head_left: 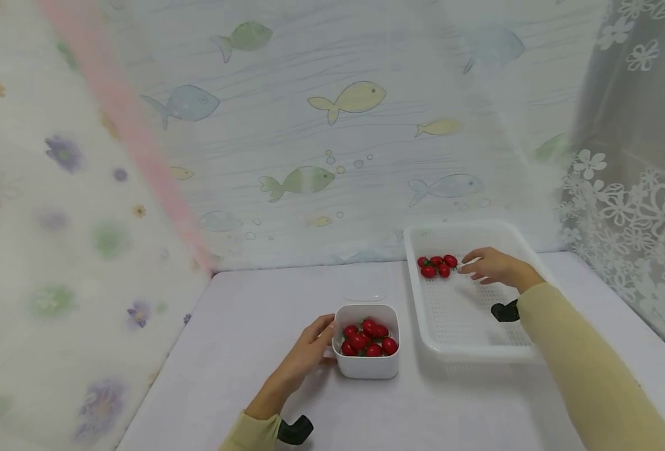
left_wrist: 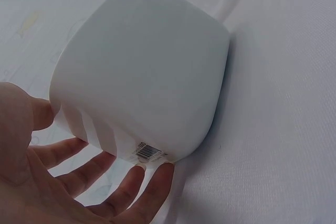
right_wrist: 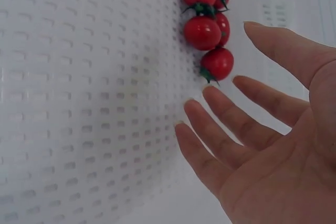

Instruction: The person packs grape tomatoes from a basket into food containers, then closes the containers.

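While my left hand [head_left: 304, 358] cups the tub [head_left: 366, 366] at lower centre to steady it, my right hand [head_left: 492, 266] hangs open beside the tomatoes [head_left: 437, 265] in the tray [head_left: 422, 313], holding nothing.

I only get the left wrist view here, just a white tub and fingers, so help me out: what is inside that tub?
Observer: The white tub holds a heap of red cherry tomatoes, seen in the head view.
Operator: Where is the other hand?
Observer: The right hand is over the far end of a white perforated basket, right of the tub, fingers straight.
Operator: Anything in that basket?
Observer: A small cluster of cherry tomatoes lies at its far end, just beyond the right hand's fingertips.
Operator: Is the right hand holding one?
Observer: No, the right wrist view shows its palm bare.
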Motion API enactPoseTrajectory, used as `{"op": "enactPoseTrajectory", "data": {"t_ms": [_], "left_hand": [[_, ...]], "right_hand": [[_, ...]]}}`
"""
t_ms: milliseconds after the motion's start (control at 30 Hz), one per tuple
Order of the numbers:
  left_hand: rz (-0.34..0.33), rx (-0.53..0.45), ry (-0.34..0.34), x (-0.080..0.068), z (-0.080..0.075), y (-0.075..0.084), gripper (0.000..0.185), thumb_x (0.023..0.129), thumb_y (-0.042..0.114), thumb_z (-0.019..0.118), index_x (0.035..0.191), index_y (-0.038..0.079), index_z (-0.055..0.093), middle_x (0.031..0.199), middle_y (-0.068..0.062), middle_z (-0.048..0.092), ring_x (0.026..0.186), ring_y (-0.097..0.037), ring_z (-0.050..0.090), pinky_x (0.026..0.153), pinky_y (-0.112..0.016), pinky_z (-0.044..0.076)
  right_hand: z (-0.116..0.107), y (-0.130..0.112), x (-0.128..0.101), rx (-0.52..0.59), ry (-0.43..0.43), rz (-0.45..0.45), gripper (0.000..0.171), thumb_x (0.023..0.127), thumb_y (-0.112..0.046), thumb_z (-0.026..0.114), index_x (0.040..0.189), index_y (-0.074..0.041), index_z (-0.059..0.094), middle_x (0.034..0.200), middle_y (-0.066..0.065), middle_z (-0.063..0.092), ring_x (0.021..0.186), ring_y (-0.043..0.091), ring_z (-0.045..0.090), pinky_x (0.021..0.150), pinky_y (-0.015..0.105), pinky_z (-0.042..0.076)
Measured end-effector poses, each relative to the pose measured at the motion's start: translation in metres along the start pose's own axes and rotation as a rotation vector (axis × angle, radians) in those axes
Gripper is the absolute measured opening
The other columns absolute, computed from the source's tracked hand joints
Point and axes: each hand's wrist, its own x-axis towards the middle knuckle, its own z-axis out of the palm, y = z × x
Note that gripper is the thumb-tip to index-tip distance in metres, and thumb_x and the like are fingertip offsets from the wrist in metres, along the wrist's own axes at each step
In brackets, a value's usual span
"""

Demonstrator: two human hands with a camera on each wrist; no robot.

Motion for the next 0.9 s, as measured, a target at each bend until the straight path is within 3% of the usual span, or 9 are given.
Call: {"op": "enactPoseTrajectory", "data": {"t_ms": [200,400,700,900], "left_hand": [[0.006,-0.001,0.005,0.0,0.0,0.0,0.048,0.111,0.034,0.045,0.15,0.007,0.046,0.153,-0.019,0.046,0.124,-0.038,0.056,0.086,-0.045,0.061],[0.011,-0.011,-0.002,0.0,0.001,0.001,0.047,0.112,0.032,0.043,0.15,0.005,0.045,0.154,-0.021,0.044,0.124,-0.039,0.057,0.085,-0.045,0.061],[0.012,-0.005,0.0,-0.002,0.001,0.002,0.048,0.111,0.033,0.044,0.15,0.005,0.045,0.151,-0.021,0.047,0.121,-0.038,0.058,0.085,-0.045,0.061],[0.002,0.005,0.003,-0.001,0.001,0.002,0.049,0.111,0.036,0.045,0.15,0.007,0.045,0.15,-0.018,0.048,0.121,-0.034,0.058,0.086,-0.045,0.061]], "right_hand": [[0.009,-0.009,0.005,0.06,-0.011,0.023,0.065,0.106,-0.023,0.055,0.151,0.015,0.027,0.152,0.037,0.036,0.137,0.052,0.04,0.115,0.061,0.036],[0.015,-0.012,0.014,0.068,-0.012,0.048,0.065,0.105,-0.022,0.056,0.15,0.015,0.028,0.147,0.035,0.044,0.134,0.049,0.045,0.111,0.058,0.041],[0.02,-0.014,0.026,0.043,-0.003,0.1,0.068,0.101,-0.024,0.063,0.148,0.013,0.032,0.131,0.027,0.058,0.116,0.039,0.058,0.101,0.051,0.05],[0.021,-0.014,0.037,-0.044,0.02,0.105,0.062,0.094,-0.024,0.073,0.136,0.014,0.047,0.106,0.018,0.065,0.096,0.029,0.066,0.086,0.042,0.057]]}}
